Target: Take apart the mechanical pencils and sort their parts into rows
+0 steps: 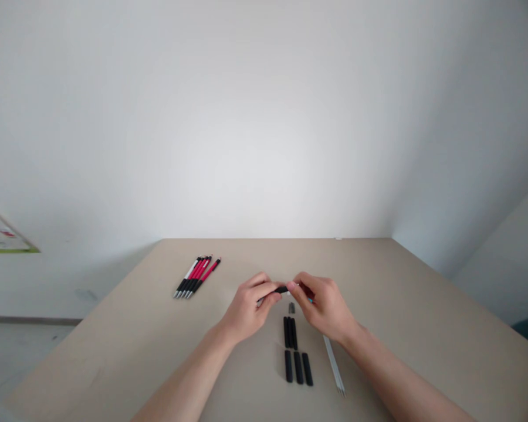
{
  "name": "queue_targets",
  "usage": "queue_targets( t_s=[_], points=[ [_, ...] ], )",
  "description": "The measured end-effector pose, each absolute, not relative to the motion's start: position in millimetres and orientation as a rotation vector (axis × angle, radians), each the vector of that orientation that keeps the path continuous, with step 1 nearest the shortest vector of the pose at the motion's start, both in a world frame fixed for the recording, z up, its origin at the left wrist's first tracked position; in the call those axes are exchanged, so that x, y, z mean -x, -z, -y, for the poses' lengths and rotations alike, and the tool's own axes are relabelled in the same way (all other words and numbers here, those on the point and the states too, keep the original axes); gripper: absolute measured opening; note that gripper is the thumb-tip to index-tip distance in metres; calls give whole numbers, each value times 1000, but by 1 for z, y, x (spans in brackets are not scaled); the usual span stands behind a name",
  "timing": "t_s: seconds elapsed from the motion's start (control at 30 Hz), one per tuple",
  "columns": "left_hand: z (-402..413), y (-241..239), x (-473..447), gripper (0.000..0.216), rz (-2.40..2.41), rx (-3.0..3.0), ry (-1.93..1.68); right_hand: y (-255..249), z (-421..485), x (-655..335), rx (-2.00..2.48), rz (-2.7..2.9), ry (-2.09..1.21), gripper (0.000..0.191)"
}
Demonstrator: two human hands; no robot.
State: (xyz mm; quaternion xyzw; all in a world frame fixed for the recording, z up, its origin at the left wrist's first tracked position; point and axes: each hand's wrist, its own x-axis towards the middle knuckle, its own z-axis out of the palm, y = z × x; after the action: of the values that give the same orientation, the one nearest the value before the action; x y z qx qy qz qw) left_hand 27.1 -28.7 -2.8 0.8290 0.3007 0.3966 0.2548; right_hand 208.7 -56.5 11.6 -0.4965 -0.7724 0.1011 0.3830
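Both hands meet over the middle of the beige table [378, 275]. My left hand [246, 308] and my right hand [323, 305] are both closed on one pen [281, 289], pinching it from either end; its black grip part shows between the fingertips. Just below the hands lie black pen parts: long black sleeves [290, 332] side by side and three short black grips [298, 367] in a row. A small grey piece [291, 308] sits above the sleeves. Thin white refills [334, 364] lie under my right wrist.
Several assembled red, white and black pens [197, 276] lie together at the left back of the table. A white wall rises behind the table's far edge. A poster [0, 234] hangs at the far left.
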Motion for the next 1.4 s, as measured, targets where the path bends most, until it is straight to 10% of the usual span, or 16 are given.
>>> queue_targets(
  t_s=[1.4],
  points=[
    [30, 3, -27, 9, -922, -2288, -882, -9, 46, -222, 1195, 2237, -39, 33]
  ],
)
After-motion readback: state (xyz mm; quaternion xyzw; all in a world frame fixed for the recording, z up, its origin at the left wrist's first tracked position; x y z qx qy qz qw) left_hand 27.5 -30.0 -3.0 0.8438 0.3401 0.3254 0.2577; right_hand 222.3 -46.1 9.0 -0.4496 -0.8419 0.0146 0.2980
